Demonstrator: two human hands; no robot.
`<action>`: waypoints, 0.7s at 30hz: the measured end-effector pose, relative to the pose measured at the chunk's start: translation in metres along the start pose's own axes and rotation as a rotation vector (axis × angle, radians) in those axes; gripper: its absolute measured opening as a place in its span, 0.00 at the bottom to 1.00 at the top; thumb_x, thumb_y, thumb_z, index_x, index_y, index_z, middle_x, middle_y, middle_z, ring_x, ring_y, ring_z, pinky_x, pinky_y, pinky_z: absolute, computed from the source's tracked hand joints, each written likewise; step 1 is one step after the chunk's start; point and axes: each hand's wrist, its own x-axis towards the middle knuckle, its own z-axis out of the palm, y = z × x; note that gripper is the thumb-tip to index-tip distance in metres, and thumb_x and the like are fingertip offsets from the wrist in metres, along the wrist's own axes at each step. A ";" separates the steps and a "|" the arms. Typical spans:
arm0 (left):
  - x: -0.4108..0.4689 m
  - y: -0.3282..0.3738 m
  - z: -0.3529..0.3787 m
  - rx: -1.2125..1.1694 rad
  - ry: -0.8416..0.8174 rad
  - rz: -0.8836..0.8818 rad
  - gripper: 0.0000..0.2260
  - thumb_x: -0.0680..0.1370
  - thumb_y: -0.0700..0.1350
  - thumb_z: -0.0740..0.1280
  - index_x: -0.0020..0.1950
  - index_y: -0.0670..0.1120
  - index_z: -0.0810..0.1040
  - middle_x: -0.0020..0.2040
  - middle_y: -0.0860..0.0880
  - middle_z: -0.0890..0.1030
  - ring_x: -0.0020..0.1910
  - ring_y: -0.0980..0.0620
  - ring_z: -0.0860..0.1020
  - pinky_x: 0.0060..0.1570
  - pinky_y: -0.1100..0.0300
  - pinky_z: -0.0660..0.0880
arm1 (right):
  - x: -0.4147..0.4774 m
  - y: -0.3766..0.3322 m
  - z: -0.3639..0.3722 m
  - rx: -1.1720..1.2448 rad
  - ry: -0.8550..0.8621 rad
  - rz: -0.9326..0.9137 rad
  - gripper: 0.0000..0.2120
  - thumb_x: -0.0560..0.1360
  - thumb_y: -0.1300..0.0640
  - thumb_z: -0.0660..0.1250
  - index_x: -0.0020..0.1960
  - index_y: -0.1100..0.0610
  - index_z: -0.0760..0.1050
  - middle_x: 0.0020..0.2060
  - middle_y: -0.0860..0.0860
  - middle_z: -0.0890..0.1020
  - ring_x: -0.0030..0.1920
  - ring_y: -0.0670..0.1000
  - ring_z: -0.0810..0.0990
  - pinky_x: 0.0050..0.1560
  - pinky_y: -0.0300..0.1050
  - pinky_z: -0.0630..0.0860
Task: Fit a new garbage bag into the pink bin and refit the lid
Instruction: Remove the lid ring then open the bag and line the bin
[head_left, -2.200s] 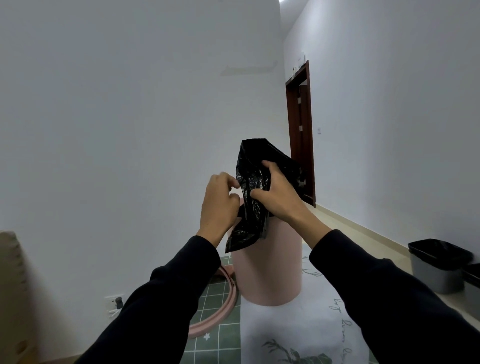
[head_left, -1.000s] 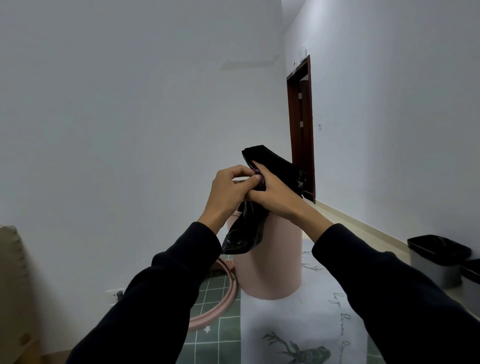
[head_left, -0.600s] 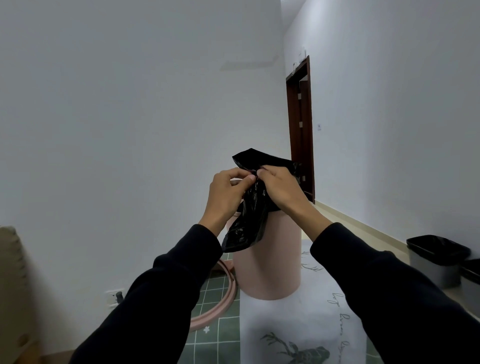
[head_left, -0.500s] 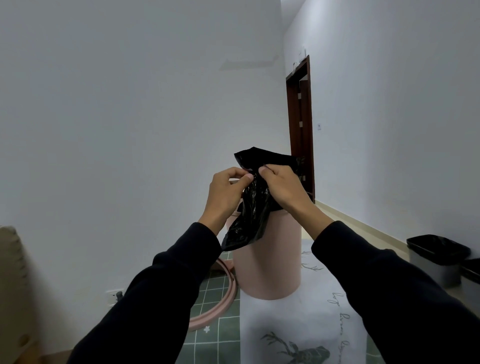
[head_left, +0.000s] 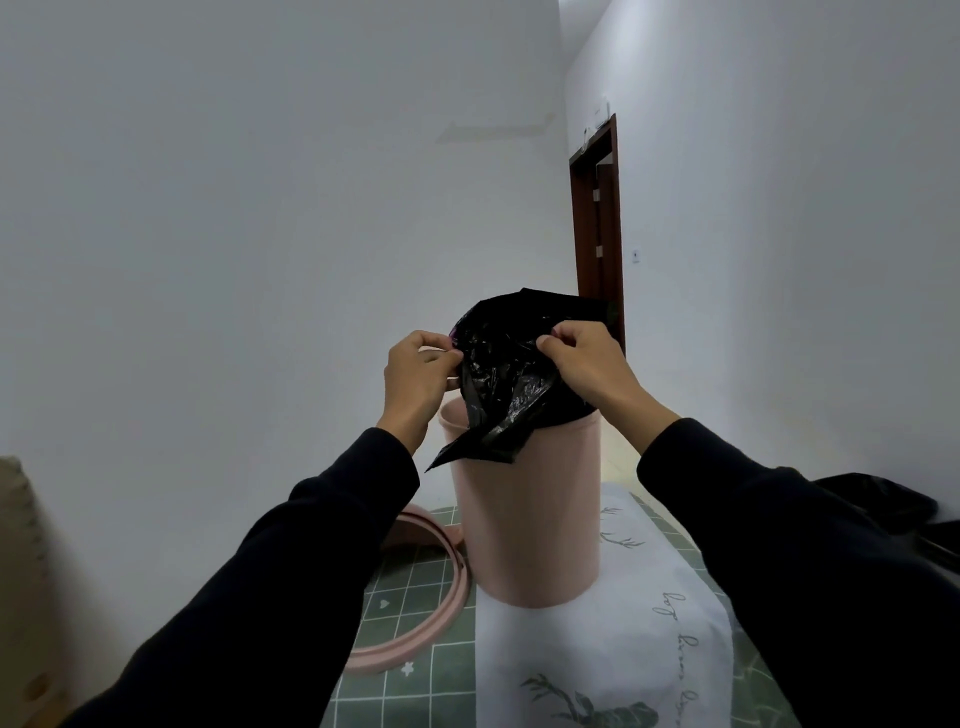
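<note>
Hands apart now: half a second ago the fingertips almost met at the top edge of the bag, and since then they have drawn to either side, so the black film is spread wider between them.

Left hand (head_left: 420, 378) – fingers curled, thumb and fingertips pinching the left edge of the black garbage bag (head_left: 511, 371). Right hand (head_left: 586, 364) – thumb and forefinger nipping the bag's upper right edge, the remaining fingers curled behind the film. Both arms are in dark sleeves.

Bag position: held up above the mouth of the pink bin (head_left: 530, 519), crumpled and not yet fitted. One lower corner hangs down over the front of the rim, outside the wall. Its right side reaches the rim; whether any part sits inside the bin cannot be told.

Bin: upright on the white centre strip of a floor mat (head_left: 415, 592) with green checked borders, and it stands open.

Lid (head_left: 453, 597): a pink ring off the bin, lying on the green part of the mat just left of the base and partly hidden by the left sleeve.

Surroundings: white walls, a dark brown door frame (head_left: 597, 234) behind the bin, and a dark object (head_left: 883, 501) at far right, mostly hidden by the right sleeve.
</note>
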 end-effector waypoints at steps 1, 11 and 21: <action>0.001 0.000 -0.001 -0.018 0.011 -0.002 0.05 0.76 0.34 0.67 0.48 0.42 0.75 0.38 0.44 0.83 0.34 0.52 0.81 0.34 0.64 0.78 | 0.002 0.001 0.000 -0.017 0.002 0.001 0.21 0.80 0.54 0.67 0.30 0.53 0.66 0.25 0.46 0.68 0.23 0.41 0.67 0.26 0.31 0.63; 0.014 -0.012 -0.011 0.105 -0.146 0.037 0.23 0.73 0.27 0.58 0.56 0.51 0.78 0.50 0.42 0.81 0.37 0.51 0.83 0.36 0.59 0.80 | 0.016 0.014 0.003 -0.028 -0.076 0.009 0.13 0.78 0.57 0.69 0.38 0.62 0.73 0.30 0.51 0.71 0.31 0.49 0.70 0.35 0.41 0.67; 0.024 -0.022 -0.009 0.146 -0.119 -0.142 0.19 0.73 0.39 0.58 0.54 0.47 0.85 0.46 0.48 0.83 0.36 0.50 0.81 0.33 0.60 0.78 | 0.032 0.025 0.001 0.048 -0.108 0.078 0.08 0.74 0.68 0.68 0.49 0.57 0.76 0.37 0.56 0.80 0.40 0.53 0.80 0.46 0.49 0.78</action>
